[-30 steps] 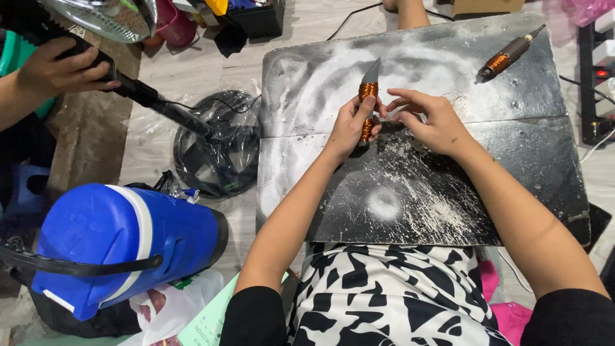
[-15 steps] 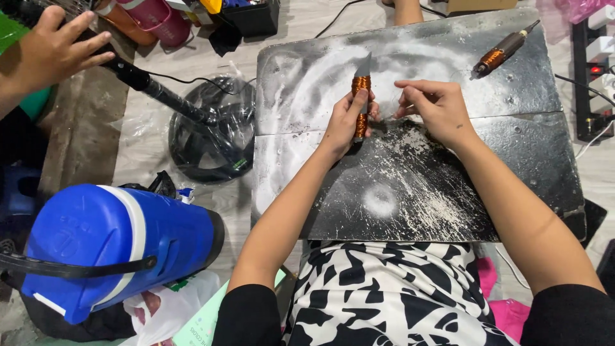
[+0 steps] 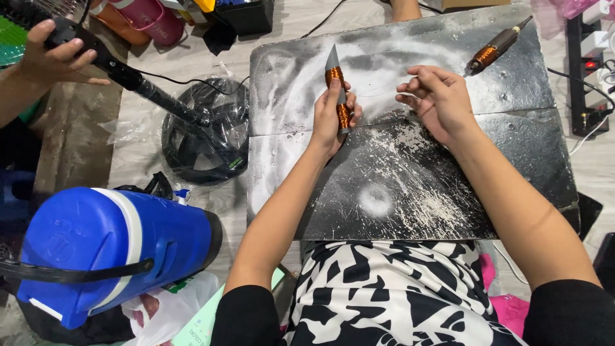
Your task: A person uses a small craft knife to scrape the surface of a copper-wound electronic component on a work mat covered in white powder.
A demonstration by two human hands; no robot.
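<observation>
A: Far left: co-worker's hand (image 3: 54,54) closed round black fan pole (image 3: 138,86); pole shifted lower and further right than a second ago. Blue jug (image 3: 109,250) unmoved at lower left.

B: Left hand (image 3: 333,118)?

A: Closed round copper-wound spindle (image 3: 339,96), grey pointed tip up, above middle of dusty black board (image 3: 416,186). Held higher and more upright than half a second ago.

B: Right hand (image 3: 439,99)?

A: Drawn away to the right of spindle, no longer touching. Fingers loosely curled, thumb and forefinger pinched; thin wire (image 3: 378,83) faintly visible between pinch and spindle. Grip on wire not confirmed.

B: Meaning?

A: Probably wire pulled taut for winding, not a finished coil. Second copper-wound spindle (image 3: 490,51) lying untouched at board's top right corner.
</observation>
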